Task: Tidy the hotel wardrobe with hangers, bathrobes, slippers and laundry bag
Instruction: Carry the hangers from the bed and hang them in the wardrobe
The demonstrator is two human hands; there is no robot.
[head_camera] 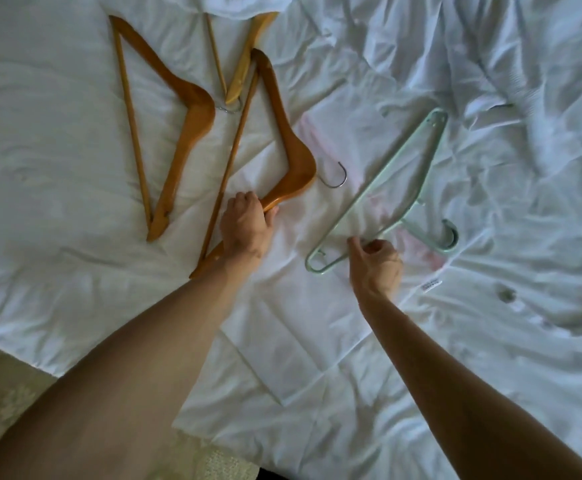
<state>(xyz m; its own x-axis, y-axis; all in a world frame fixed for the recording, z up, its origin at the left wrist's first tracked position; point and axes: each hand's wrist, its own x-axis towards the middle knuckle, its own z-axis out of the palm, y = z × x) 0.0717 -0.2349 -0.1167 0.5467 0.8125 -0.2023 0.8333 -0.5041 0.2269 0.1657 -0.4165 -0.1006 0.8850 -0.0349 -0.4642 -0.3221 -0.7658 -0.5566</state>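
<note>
Head view: on a rumpled white duvet (75, 140), the left hand (246, 223) curls its fingers round the lower arm of a brown wooden hanger (282, 133) at centre. The right hand (374, 265), at about four o'clock from it, pinches the bar of a pale green plastic hanger (421, 161). A second brown hanger (178, 133) lies at ten o'clock; a lighter wooden hanger (244, 60) sits at twelve, partly under white cloth (244, 5).

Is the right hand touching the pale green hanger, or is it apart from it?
Touching. The head view shows the right hand with thumb and fingers pinched round the lower arm of the pale green hanger.
</note>
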